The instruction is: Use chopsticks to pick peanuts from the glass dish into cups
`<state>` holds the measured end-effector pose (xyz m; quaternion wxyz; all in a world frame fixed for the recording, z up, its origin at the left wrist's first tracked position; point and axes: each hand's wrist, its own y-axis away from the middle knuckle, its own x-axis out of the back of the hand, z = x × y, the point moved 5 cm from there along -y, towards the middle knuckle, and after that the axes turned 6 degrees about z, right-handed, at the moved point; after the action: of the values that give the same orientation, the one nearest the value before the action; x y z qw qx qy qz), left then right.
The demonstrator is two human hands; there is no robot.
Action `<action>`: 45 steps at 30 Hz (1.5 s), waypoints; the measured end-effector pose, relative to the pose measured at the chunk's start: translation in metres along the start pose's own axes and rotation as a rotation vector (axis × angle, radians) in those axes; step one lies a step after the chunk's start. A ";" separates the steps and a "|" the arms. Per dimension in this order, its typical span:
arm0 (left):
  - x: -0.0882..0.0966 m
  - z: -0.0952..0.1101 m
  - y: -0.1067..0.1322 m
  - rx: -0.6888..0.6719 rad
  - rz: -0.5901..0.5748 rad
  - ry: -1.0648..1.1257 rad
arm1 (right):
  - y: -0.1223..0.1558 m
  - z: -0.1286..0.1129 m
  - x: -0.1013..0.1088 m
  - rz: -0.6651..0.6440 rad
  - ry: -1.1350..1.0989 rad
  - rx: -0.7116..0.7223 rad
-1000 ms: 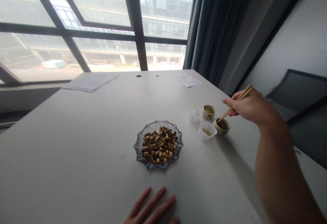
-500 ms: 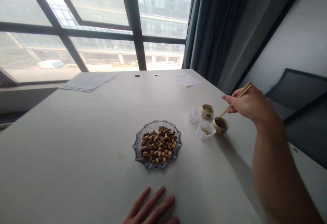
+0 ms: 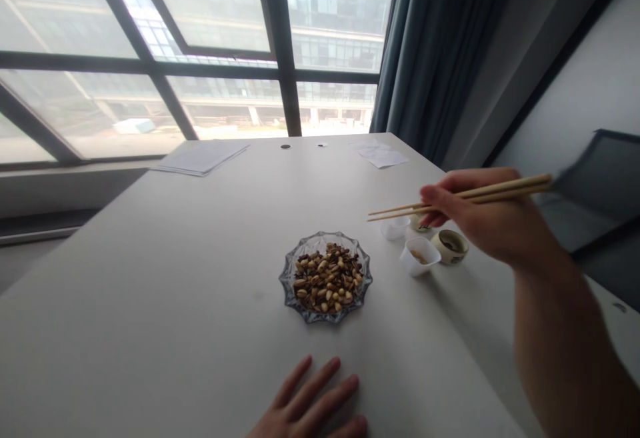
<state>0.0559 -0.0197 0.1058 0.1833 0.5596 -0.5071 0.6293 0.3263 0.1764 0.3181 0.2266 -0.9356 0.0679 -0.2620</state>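
Observation:
My right hand (image 3: pixel 480 215) grips a pair of wooden chopsticks (image 3: pixel 480 195), held nearly level above the small containers. Their tips point left, slightly apart, with nothing visible between them. Below the hand stand a round ceramic cup (image 3: pixel 451 249) with dark contents, a second ceramic cup (image 3: pixel 421 224) partly hidden by the fingers, a white plastic cup (image 3: pixel 419 257) with a few pale bits inside, and another white plastic cup (image 3: pixel 395 228). A scalloped glass bowl (image 3: pixel 287 291) holds mixed nuts and dark seeds. In front of it my left hand (image 3: pixel 315 401) lies flat on the table, fingers spread.
The white table (image 3: pixel 175 305) runs back to a large window. Stacked papers (image 3: pixel 205 157) lie at the far left, and more paper (image 3: pixel 379 154) at the far right. A dark curtain (image 3: pixel 425 45) hangs behind, and a dark chair (image 3: pixel 607 178) stands at the right.
My right hand has lifted the chopsticks out of the dark-filled ceramic cup and swung their tips leftward. My left hand stays flat on the table. The view has turned slightly left.

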 end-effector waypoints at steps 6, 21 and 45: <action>-0.006 0.003 0.005 0.027 -0.031 0.007 | 0.049 -0.024 -0.096 -0.658 -0.306 0.062; -0.014 0.007 0.007 0.050 -0.031 -0.001 | 0.042 -0.008 -0.096 -0.503 -0.181 -0.012; -0.013 0.006 0.007 0.033 -0.027 -0.024 | 0.057 -0.006 -0.118 -0.619 -0.211 -0.046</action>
<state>0.0570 -0.0239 0.0905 0.1765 0.5770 -0.4914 0.6281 0.2216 0.1526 0.2421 0.1208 -0.9388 -0.2375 -0.2182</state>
